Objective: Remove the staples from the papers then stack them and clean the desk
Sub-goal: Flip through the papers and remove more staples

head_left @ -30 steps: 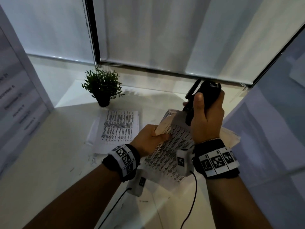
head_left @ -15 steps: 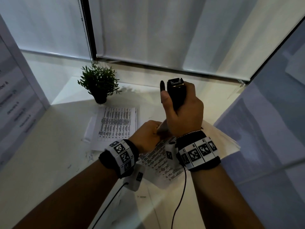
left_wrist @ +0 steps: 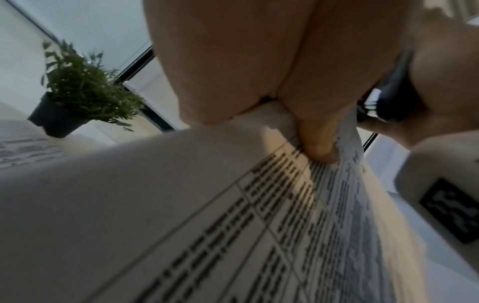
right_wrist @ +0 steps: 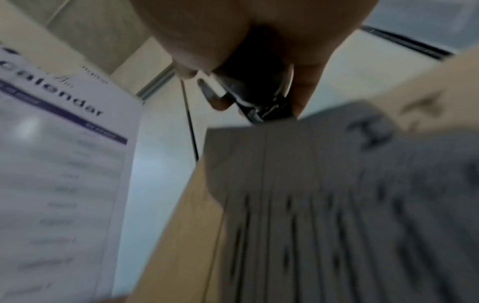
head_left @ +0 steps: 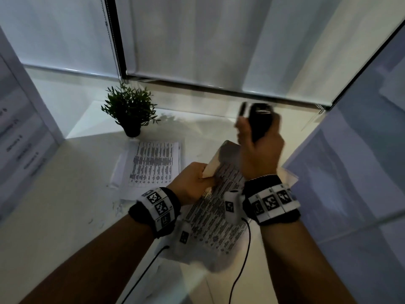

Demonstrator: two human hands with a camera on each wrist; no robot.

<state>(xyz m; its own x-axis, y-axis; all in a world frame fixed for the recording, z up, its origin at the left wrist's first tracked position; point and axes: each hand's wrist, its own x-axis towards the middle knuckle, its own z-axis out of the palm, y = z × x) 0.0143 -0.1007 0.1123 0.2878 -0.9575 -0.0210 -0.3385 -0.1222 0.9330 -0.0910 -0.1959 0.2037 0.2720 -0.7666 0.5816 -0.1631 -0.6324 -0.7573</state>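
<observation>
My left hand point(head_left: 192, 183) pinches the upper left corner of a printed stapled paper set point(head_left: 214, 216), lifted off the desk; in the left wrist view the thumb point(left_wrist: 318, 143) presses on the sheet point(left_wrist: 233, 225). My right hand point(head_left: 258, 148) grips a black staple remover point(head_left: 258, 121), held just above the paper's top edge. In the right wrist view the remover's metal jaws point(right_wrist: 256, 106) sit at the top edge of the blurred sheet point(right_wrist: 337, 205). A second printed stack point(head_left: 153, 163) lies flat on the white desk point(head_left: 54, 205) to the left.
A small potted plant point(head_left: 131, 110) stands at the back of the desk, behind the flat stack. More loose sheets point(head_left: 289, 176) lie under my right wrist. A calendar panel point(head_left: 19, 137) stands on the left, window blinds behind, and a partition on the right.
My right hand with the staple remover dipped down onto the paper's top corner half a second ago and has now risen up and to the right. The left hand keeps its pinch.
</observation>
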